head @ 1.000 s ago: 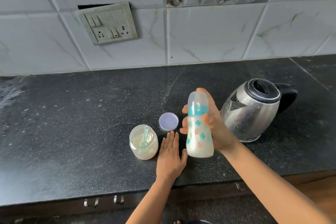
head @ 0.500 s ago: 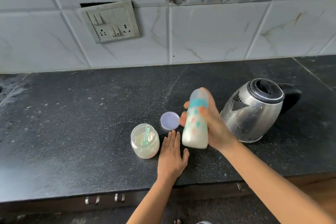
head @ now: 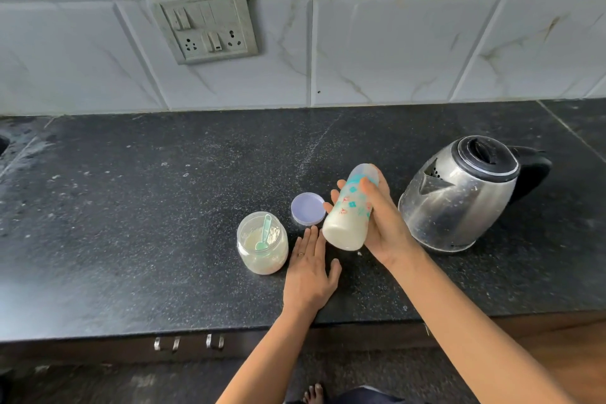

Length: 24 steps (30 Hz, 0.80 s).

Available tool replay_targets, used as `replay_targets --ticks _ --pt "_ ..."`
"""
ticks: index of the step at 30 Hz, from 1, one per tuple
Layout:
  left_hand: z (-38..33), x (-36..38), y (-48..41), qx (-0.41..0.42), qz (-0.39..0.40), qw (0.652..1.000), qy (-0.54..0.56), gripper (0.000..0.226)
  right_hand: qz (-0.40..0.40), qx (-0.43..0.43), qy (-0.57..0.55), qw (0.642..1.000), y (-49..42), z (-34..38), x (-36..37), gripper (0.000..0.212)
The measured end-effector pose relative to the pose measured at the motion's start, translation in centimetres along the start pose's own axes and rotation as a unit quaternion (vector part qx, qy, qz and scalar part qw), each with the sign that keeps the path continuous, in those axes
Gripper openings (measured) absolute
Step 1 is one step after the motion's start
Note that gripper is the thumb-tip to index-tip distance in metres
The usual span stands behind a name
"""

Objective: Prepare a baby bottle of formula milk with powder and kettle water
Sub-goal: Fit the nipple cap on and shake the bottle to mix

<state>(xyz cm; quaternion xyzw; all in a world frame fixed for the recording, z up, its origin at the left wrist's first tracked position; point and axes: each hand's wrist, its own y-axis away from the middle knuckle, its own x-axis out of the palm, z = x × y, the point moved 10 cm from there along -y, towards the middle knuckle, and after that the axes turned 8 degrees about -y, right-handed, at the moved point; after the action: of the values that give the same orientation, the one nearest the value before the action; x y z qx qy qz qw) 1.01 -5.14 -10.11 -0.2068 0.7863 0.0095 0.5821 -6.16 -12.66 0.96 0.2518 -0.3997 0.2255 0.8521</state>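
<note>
My right hand grips a capped baby bottle with a teal collar and flower prints, tilted top-away above the counter, white milk filling its lower part. My left hand rests flat on the black counter, fingers straight, just below the bottle. An open clear jar of formula powder with a green scoop inside stands left of that hand. Its lilac lid lies flat behind. A steel kettle with a black lid and handle stands to the right.
A tiled wall with a switch-and-socket plate rises behind the counter. The counter's front edge runs close to my body, with drawer handles below it. A dark sink edge shows at far left.
The bottle went from upright to tilted, its base swinging toward the left in my right hand. My left hand stayed flat on the counter.
</note>
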Motion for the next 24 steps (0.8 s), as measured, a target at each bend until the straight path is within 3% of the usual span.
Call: replay_targets --ticks 6,10,13,16,19,24 --pt "-0.2 -0.5 0.0 0.004 -0.005 1.000 -0.001 0.063 0.032 0.042 -0.056 0.997 -0.5 -0.1 -0.2 0.051" --pt "-0.3 -0.3 0.0 0.007 -0.003 1.000 -0.006 0.064 0.121 0.031 -0.065 0.990 -0.5 0.7 0.5 0.076" --pt "-0.3 -0.3 0.0 0.007 -0.002 1.000 -0.014 0.064 0.084 0.003 -0.066 0.994 -1.4 1.4 0.2 0.085" --pt "-0.2 -0.1 0.0 0.004 0.003 1.000 -0.015 0.064 0.036 0.002 -0.058 0.998 -1.9 1.3 -0.3 0.042" --pt "-0.2 -0.1 0.0 0.006 0.008 1.000 -0.017 0.065 0.031 0.008 -0.067 0.997 -1.9 0.9 -1.0 0.046" --pt "-0.3 0.0 0.0 0.007 0.010 1.000 -0.020 0.066 0.019 0.015 -0.076 0.997 -2.3 0.2 -2.0 0.034"
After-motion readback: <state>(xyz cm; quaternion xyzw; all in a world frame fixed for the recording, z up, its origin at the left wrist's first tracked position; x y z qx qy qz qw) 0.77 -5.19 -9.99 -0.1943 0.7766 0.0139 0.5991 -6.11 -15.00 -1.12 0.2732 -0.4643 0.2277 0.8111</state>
